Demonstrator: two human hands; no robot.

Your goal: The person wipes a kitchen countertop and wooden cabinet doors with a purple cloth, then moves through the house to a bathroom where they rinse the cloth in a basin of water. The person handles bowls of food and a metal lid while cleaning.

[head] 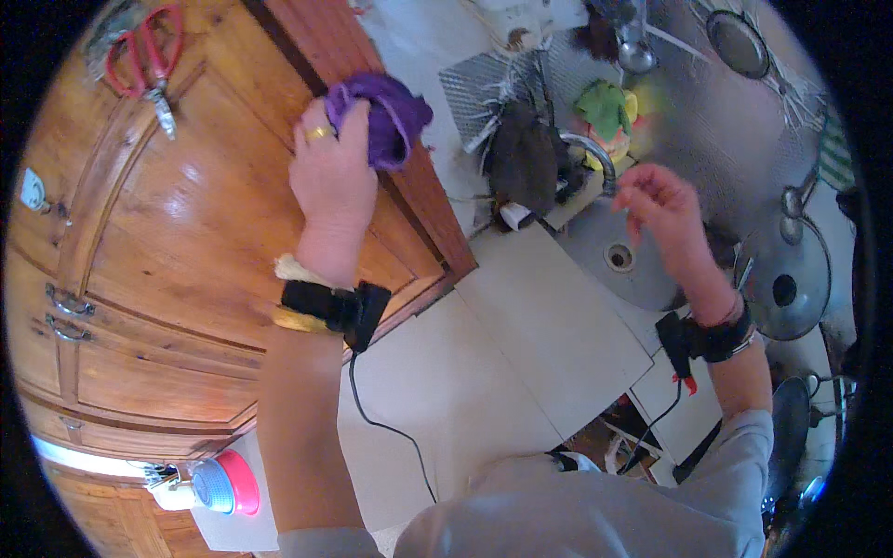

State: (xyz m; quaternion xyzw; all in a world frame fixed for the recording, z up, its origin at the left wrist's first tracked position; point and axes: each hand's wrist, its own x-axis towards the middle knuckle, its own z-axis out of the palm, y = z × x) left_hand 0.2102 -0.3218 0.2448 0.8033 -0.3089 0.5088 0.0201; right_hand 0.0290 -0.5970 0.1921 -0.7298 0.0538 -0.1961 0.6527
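My left hand (336, 157) is closed around a crumpled purple cloth (391, 115), at the reddish wooden edge frame (436, 202) of a cabinet. Beside the curved metal faucet (593, 150) hovers my right hand (659, 199), fingers loosely curled and nothing visible in them. Beneath that hand lies a round sink basin (600, 240) with a drain hole (619, 257). A dark cloth (523, 157) hangs left of the faucet. Behind the faucet is a green and yellow item (605, 115), too blurred to name.
Wooden cabinet doors (188, 216) fill the left, with red-handled scissors (150, 66) hanging there. A pot lid (795, 279) is at right, a dark pan (788, 432) below it. A ladle (636, 56) hangs at the top. Blue and pink plastic baskets (223, 485) sit lower left. Cables trail from both wrist straps.
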